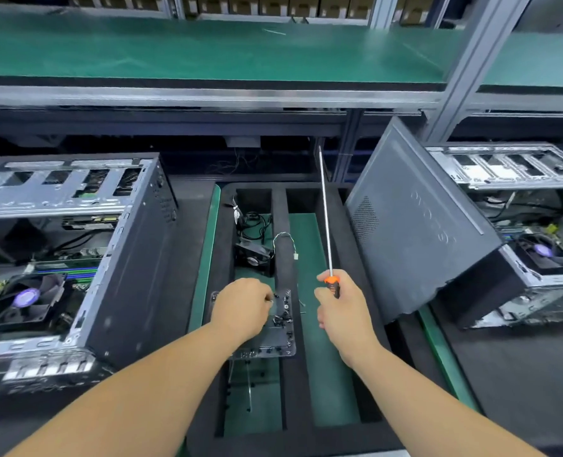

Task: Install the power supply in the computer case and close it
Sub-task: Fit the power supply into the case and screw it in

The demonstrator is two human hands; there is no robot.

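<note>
At centre, near edge of bench: left hand [244, 303], fingers curled, picking among small black screws [281, 316] on clear tray [273, 344]; whether one is pinched cannot be told. Right hand [339, 308] gripping long screwdriver [327, 232] by orange handle, shaft pointing up and away. At left: open computer case [75, 258], side off, fan and board exposed; power supply not identifiable inside. At right: grey side panel [412, 225] leaning on second open case [521, 245]. Judged stage: fetching screws; fastening and closing not yet done.
</note>
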